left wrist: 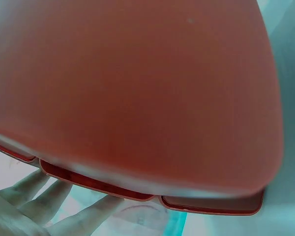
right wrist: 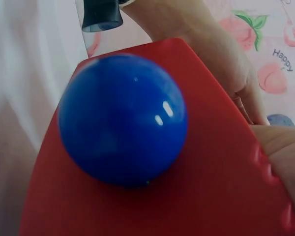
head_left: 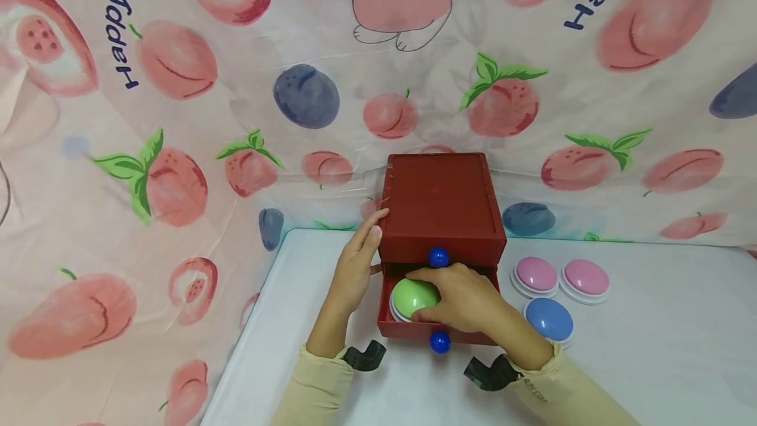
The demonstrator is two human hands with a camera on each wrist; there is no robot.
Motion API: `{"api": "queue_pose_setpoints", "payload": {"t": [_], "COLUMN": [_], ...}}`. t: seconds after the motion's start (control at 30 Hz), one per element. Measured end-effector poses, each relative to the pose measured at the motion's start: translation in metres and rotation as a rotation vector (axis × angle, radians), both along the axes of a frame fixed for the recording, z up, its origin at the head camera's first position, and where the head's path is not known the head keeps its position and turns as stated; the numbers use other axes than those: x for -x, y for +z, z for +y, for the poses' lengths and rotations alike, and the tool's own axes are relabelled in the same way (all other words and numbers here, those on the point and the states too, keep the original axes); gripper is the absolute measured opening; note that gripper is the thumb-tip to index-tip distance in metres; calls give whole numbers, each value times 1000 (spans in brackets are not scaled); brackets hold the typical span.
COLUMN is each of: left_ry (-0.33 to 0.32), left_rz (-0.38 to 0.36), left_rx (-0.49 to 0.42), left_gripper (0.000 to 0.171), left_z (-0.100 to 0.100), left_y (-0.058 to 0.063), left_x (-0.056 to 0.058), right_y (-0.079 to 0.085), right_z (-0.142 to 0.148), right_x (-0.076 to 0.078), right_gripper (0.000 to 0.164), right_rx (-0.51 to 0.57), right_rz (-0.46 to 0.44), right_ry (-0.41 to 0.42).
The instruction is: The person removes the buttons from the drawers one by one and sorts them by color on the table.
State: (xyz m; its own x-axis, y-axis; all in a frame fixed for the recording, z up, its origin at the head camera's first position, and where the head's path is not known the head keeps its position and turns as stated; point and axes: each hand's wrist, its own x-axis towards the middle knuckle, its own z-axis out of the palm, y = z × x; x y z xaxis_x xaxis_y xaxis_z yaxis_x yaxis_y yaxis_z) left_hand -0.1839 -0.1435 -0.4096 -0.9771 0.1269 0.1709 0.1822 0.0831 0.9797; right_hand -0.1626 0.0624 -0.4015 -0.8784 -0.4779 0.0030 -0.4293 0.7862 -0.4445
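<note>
A dark red two-drawer box (head_left: 440, 196) stands at the back of the table, its lower drawer (head_left: 408, 330) pulled out. In that drawer sits a green dome-topped push button (head_left: 412, 297) with a white base. My right hand (head_left: 467, 298) reaches in from the right and grips the green button, thumb at its front and index finger behind it. My left hand (head_left: 353, 271) rests against the box's left side, fingers straight. In the left wrist view, its fingers (left wrist: 86, 216) touch the side wall's edge. The lower drawer's blue round knob (right wrist: 123, 120) fills much of the right wrist view.
Right of the box, two pink push buttons (head_left: 537, 273) and a blue push button (head_left: 549, 319) lie on the white table (head_left: 668, 334). The closed upper drawer has its own blue knob (head_left: 438, 257). A fruit-print cloth (head_left: 331, 209) hangs right behind the table.
</note>
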Motion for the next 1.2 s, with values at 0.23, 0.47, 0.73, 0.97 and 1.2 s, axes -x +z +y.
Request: {"api": "queue_pose_setpoints", "payload": {"t": [0.23, 0.47, 0.73, 0.97, 1.2], "left_ry": [-1, -3, 15, 5, 19], "left_rz": [4, -1, -2, 5, -1], "left_rx": [2, 11, 11, 10, 6], "left_gripper": [43, 43, 43, 43, 43], "left_z": [2, 1, -1, 3, 3], "left_y": [0, 1, 0, -1, 0], "left_x": [0, -1, -2, -1, -1], "right_y": [-2, -1, 7, 17, 29], "right_z": [1, 3, 21, 37, 46], "right_x": [2, 0, -1, -5, -10], "right_gripper": [68, 65, 66, 67, 65], "right_rx": [5, -18, -35, -16, -15], "right_rz": [-20, 20, 15, 36, 54], "right_ry": [29, 13, -30, -26, -42]}}
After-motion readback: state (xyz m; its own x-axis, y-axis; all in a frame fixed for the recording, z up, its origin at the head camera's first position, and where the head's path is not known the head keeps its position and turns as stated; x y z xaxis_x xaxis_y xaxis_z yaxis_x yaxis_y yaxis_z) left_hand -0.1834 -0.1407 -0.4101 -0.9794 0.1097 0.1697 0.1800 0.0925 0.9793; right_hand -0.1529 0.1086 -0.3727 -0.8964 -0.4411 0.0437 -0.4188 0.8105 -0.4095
